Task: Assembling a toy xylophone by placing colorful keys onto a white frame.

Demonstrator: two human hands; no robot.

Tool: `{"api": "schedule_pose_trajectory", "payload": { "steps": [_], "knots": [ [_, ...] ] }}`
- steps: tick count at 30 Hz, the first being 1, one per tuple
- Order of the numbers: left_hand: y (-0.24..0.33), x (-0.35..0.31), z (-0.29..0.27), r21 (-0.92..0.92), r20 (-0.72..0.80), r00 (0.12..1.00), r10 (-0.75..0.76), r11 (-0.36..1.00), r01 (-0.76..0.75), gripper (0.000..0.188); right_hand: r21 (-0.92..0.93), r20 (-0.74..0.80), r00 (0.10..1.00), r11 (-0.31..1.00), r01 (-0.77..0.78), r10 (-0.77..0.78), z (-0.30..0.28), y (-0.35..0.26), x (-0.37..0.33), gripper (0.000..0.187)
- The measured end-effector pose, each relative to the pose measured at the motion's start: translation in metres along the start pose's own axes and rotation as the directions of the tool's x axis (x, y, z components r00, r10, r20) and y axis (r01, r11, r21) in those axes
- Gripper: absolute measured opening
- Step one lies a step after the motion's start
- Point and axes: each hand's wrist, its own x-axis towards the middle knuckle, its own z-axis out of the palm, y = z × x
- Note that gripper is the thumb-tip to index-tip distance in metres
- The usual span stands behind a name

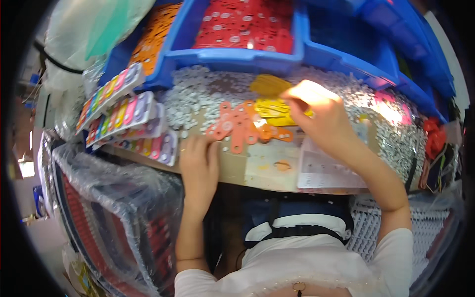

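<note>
My left hand (pixel 199 161) rests palm down at the table's near side, fingers stretched forward and thumb a little apart. Its fingertips are among small white plastic pieces (pixel 183 111), beside a pile of flat coral-orange bars with holes (pixel 237 126). My right hand (pixel 319 111) is over the right end of a heap of yellow bars (pixel 272 111), thumb and fingers bent together. Glare washes out its back, and whatever the fingertips hold is hidden. Below that forearm lies a white plastic base (pixel 326 171) with small dark dots.
Blue bins hold red bars (pixel 245 24) and orange bars (pixel 156 34) along the back. Toy xylophones with rainbow bars (pixel 131 116) are stacked at the left. Plastic-wrapped crates (pixel 123 208) flank my seat. A red bundle (pixel 434 136) is at the right edge.
</note>
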Motion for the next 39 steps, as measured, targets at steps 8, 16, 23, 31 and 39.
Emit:
{"api": "schedule_pose_trajectory", "payload": {
  "steps": [8,16,23,31,39],
  "knots": [
    [0.086,-0.019,0.024,-0.522,0.166,0.896,0.412,0.807,-0.275,0.027,0.075,0.245,0.895,0.913,-0.4,0.372,-0.077,-0.023,-0.104,0.01],
    [0.102,-0.028,0.034,-0.425,0.292,0.806,0.514,0.825,-0.372,0.028,0.111,0.298,0.912,0.939,-0.326,0.282,-0.056,-0.029,-0.12,0.016],
    [0.086,-0.042,0.033,-0.251,0.227,0.68,0.697,0.717,-0.65,0.031,0.07,0.216,0.964,0.982,-0.173,0.154,-0.055,-0.024,-0.137,0.022],
    [0.07,-0.055,0.053,-0.16,0.029,0.637,0.77,0.633,-0.758,0.031,-0.154,0.193,0.979,0.983,0.099,-0.068,-0.052,-0.025,-0.145,0.041],
    [0.093,-0.056,0.054,-0.169,0.024,0.801,0.598,0.792,-0.586,0.042,-0.011,0.098,0.994,0.998,-0.056,0.057,-0.05,-0.028,-0.145,0.032]
  ]
}}
